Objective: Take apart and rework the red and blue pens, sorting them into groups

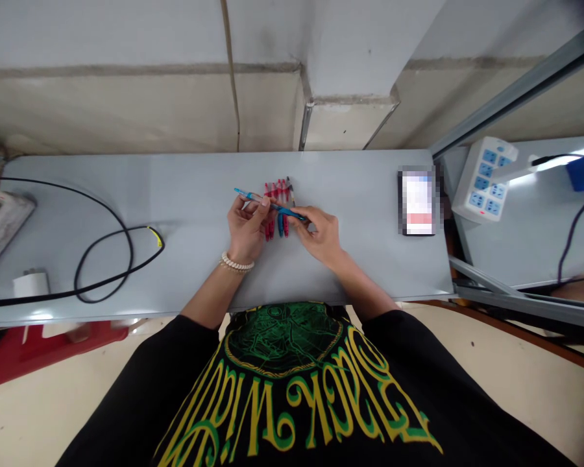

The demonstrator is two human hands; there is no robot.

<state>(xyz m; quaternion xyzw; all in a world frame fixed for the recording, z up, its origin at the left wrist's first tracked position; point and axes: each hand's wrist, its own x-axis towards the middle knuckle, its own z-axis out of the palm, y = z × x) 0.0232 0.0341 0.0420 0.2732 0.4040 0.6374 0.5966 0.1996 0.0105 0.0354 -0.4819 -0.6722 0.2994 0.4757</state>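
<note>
You hold a blue pen (267, 203) between both hands, just above the surface (360, 188). Your left hand (244, 227) pinches it near the middle, thumb and fingers closed on the barrel, with the tip end sticking out past that hand to the far left. Your right hand (321, 235) closes on the other end, fingers curled around it. The pen lies nearly level, tilted a little down toward the right hand.

Right behind and between your hands lies a row of red pens (276, 192), side by side, with one more blue pen (281, 225) among them, partly hidden by your fingers.

To do this well, keep the left pinch firm and steady and let the right hand do the fine work at its end; whether you are twisting, pulling or pressing there is too small to tell. Hold the pen low so any loose part falls onto the surface and not off the near edge. Keep your wrists clear of the row, since a nudge would scatter it.

A phone (417, 201) lies well to the right of your right hand, and a black cable (102, 259) loops well to the left of your left.
</note>
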